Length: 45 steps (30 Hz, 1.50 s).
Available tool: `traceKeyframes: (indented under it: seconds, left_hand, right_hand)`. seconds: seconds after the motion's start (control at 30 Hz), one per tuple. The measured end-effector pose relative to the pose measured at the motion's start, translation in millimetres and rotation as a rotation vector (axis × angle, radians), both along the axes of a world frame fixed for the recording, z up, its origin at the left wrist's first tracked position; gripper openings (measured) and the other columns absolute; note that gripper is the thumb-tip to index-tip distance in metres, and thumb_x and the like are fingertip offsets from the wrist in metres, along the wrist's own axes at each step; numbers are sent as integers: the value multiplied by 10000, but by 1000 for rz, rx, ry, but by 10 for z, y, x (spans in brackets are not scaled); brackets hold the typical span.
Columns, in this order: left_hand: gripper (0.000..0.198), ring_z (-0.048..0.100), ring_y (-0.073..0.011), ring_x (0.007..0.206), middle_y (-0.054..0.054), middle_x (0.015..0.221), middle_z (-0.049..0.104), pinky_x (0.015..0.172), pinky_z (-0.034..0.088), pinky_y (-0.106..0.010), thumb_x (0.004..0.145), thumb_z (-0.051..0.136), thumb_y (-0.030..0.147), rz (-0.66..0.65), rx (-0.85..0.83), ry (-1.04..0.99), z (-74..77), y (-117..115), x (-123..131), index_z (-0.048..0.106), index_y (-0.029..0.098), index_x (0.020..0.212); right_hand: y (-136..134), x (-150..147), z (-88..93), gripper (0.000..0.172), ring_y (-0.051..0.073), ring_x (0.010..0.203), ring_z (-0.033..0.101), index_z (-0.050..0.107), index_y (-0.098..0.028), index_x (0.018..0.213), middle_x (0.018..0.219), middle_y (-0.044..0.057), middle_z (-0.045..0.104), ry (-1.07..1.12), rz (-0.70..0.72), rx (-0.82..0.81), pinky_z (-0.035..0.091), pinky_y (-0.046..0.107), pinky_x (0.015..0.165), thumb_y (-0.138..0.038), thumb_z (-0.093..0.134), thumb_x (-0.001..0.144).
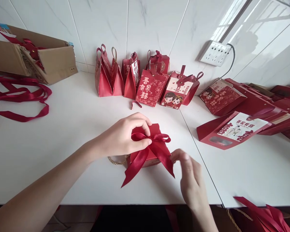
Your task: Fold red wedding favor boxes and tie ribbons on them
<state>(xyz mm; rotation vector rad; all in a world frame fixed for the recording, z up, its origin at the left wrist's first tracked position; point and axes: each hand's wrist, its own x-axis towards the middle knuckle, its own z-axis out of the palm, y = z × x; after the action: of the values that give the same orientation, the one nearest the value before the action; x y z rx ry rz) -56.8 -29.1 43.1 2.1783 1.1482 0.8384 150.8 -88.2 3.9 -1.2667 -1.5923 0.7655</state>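
Note:
A small red gift box [148, 158] sits on the white table in front of me, with a shiny red ribbon bow [157, 138] on its top. My left hand [127, 135] reaches over the box, thumb and index finger closed on the bow's left loop near the knot. Close to the box's right side, my right hand [190, 174] has its fingers bent together at the edge of the right ribbon tail [164, 159]. The left ribbon tail [132, 167] hangs over the front. A gold cord handle [117, 161] sticks out at the box's left.
Several red gift boxes [151, 88] stand along the tiled wall. More boxes [234, 129] lean at the right. A cardboard carton [55, 62] and loose red ribbon [26, 91] lie at left. A power strip [214, 53] is on the wall; ribbons [263, 214] show below the table edge.

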Motion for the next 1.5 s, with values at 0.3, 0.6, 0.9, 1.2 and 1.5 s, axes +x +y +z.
traceKeyframes:
  seconds: [0.3,0.6,0.9,1.2,1.5]
  left_hand:
    - [100,586,-178,1016,-30,1134,588,849,475,-270,802,579,261,-51,-15,18,-15,-12,-14,575,192,731]
    - [77,592,-151,921,-16,1099,593,870,460,-277,785,583,220,-48,-3,11,19,-22,10,605,193,716]
    - [78,590,-147,891,-21,1058,600,835,467,-276,776,591,218,-40,-2,8,24,-1,4,593,187,705]
    - [67,579,-139,970,-11,1106,587,888,444,-249,786,608,233,-11,32,7,-8,-8,-1,594,190,737]
    - [73,576,-153,981,-14,1089,595,917,439,-276,782,610,236,-20,30,-9,-18,-2,-1,589,190,729]
  right_hand:
    - [-56,-39,101,446,170,510,553,603,-218,544,513,16,602,88,167,-303,456,287,527,-550,524,832]
    - [-118,14,-70,331,127,492,400,537,-218,596,537,-20,475,222,192,-273,341,254,478,-445,569,835]
    - [-144,157,-163,429,156,493,447,556,-205,574,494,7,460,461,280,-284,358,287,483,-545,472,822]
    - [-418,-564,-10,574,55,393,413,585,-141,796,503,-30,482,348,465,-754,311,174,395,-706,477,790]
    - [-377,-752,-11,580,46,363,401,596,-133,694,465,-31,475,497,440,-713,326,164,382,-671,426,829]
